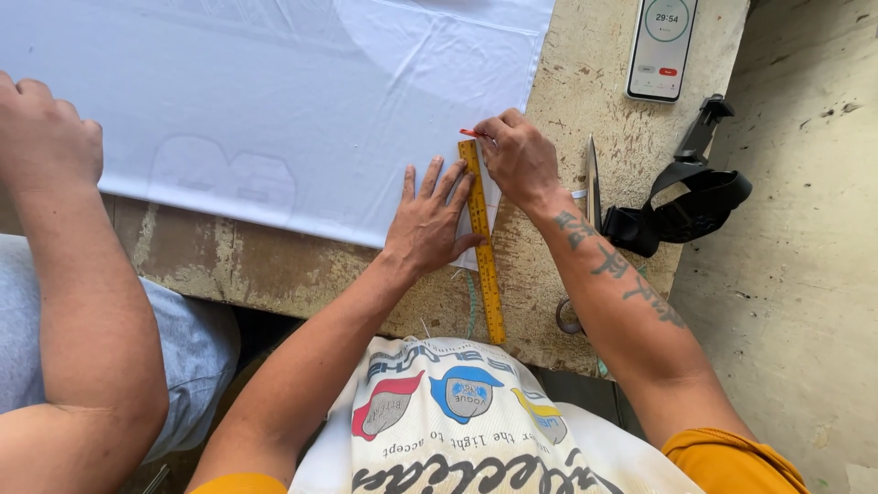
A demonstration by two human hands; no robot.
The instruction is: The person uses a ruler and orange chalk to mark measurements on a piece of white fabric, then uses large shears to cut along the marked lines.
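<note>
One yellow ruler [483,240] lies on the right edge of the white cloth [274,101], which is spread over the worn table [585,82]. The left hand [430,220] presses flat on the ruler with fingers spread wide. The right hand [517,160] is bent at the wrist and pinches a small red marker [469,134], perhaps chalk, at the ruler's far end. Scissors [593,187] and a black strap [681,206] lie just beside the right forearm. Another person's hand [41,133] rests on the cloth, well apart.

Bare worn tabletop [585,82] lies open beyond the yellow wooden ruler [483,240]; steel scissors [593,187], black strap [681,206] and white phone [662,46] crowd the right edge.
</note>
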